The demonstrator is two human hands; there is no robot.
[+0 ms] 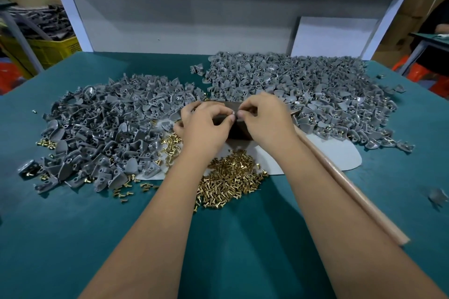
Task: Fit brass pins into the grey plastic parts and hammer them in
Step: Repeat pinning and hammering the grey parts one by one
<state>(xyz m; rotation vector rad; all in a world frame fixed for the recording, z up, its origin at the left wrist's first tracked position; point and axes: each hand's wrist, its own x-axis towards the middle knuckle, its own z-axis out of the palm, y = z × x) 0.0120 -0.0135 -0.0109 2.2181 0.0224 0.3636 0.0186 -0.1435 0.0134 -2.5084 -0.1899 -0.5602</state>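
Observation:
My left hand [206, 124] and my right hand [263, 118] meet fingertip to fingertip above a dark block [237, 130] at the middle of the green table [60, 238]. Between the pinched fingers sits something small and grey [235, 114]; I cannot tell whether a pin is in it. A heap of brass pins [228, 182] lies just below my wrists. Grey plastic parts lie in a large pile to the left [104, 133] and a larger pile to the right and behind [303, 87]. A wooden hammer handle [352, 192] runs diagonally under my right forearm, its head hidden.
A pale grey mat [328, 155] lies under the block and part of the piles. Loose brass pins [46, 144] are scattered at the left pile's edge. One stray grey part [438, 198] lies at the far right. A white panel [182, 14] closes the back of the table.

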